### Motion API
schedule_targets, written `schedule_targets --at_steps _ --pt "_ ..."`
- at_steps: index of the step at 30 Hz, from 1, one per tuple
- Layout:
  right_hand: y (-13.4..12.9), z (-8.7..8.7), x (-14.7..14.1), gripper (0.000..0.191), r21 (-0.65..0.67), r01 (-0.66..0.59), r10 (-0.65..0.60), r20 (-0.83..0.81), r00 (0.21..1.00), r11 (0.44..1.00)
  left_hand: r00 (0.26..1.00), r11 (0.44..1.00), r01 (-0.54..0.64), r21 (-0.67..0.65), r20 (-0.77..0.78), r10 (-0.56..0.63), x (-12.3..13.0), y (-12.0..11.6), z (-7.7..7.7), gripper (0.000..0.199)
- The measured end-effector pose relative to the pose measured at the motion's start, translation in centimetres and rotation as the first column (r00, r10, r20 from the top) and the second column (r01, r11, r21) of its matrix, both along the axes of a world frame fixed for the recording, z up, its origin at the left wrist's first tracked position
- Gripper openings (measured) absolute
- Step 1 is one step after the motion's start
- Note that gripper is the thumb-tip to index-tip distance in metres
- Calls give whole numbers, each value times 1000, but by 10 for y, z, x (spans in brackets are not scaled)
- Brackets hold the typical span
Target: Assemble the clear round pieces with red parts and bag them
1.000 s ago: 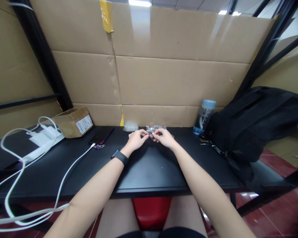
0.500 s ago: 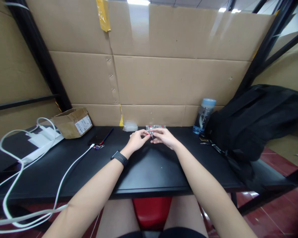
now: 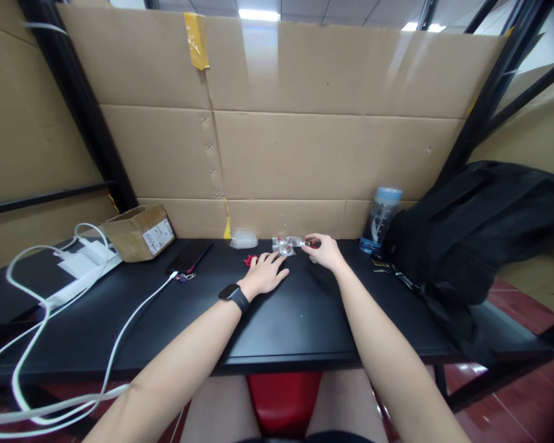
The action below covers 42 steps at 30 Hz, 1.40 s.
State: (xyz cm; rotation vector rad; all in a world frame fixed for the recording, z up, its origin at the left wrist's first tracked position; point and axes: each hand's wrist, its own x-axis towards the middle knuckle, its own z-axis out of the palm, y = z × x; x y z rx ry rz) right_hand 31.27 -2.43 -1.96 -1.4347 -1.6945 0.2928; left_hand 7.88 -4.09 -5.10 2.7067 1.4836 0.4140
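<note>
My left hand (image 3: 264,274) lies palm down on the black table, fingers spread, with nothing in its grip. Beside its fingers, on the left, is a small pile of red pieces (image 3: 249,261), partly covered by the hand. Just beyond the fingertips lie small clear plastic packets (image 3: 284,245) with bits of red inside. My right hand (image 3: 325,251) is at the right end of these packets, thumb and fingers pinched around something small, dark and reddish that I cannot make out. A crumpled translucent plastic bag (image 3: 244,239) rests against the cardboard wall.
On the left are a cardboard box (image 3: 141,232), a phone (image 3: 189,256), a power strip (image 3: 85,271) and looping white cables (image 3: 120,326). A water bottle (image 3: 380,220) and a black backpack (image 3: 475,227) stand on the right. Cardboard panels (image 3: 277,154) close off the back.
My hands were together over the packets and have moved apart. The left now lies spread on the table, the right has gone rightward. Red pieces and more packets have come into sight.
</note>
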Motion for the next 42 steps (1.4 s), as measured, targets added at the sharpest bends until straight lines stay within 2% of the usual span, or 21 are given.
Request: schedule_targets --at_steps 6,10,16,20,23,27,29,32,35,42 --pt "1 1 4 29 9 18 -18 -4 1000 1000 996 998 57 3 -75 -56 12 9 1 61" --pt "3 2 5 29 19 4 -3 -17 1000 1000 991 992 128 21 -34 -127 12 13 2 59" --pt "3 4 8 26 9 6 -6 -7 1000 1000 991 990 137 21 2 -137 23 21 5 49" --pt "3 4 10 25 -3 9 -8 19 1000 1000 983 982 183 41 22 -184 27 27 9 46" --pt "1 4 11 27 -18 -6 7 48 999 1000 984 981 168 96 45 -173 11 33 22 44" --pt "0 2 9 34 -19 -47 48 85 995 999 993 982 -5 188 117 -18 -40 39 45 32" --pt "1 1 7 36 -20 -75 77 92 993 997 987 971 -84 222 154 50 -66 39 50 26" --pt "3 -3 5 37 -32 -94 96 87 992 995 988 982 -123 144 110 107 -90 36 48 18" --pt "3 -5 2 38 -44 -98 101 73 992 994 993 988 -113 104 52 108 -92 33 43 15" --pt "-3 -6 -6 33 -70 -164 169 80 982 984 993 993 -97 66 68 92 -84 31 36 8"
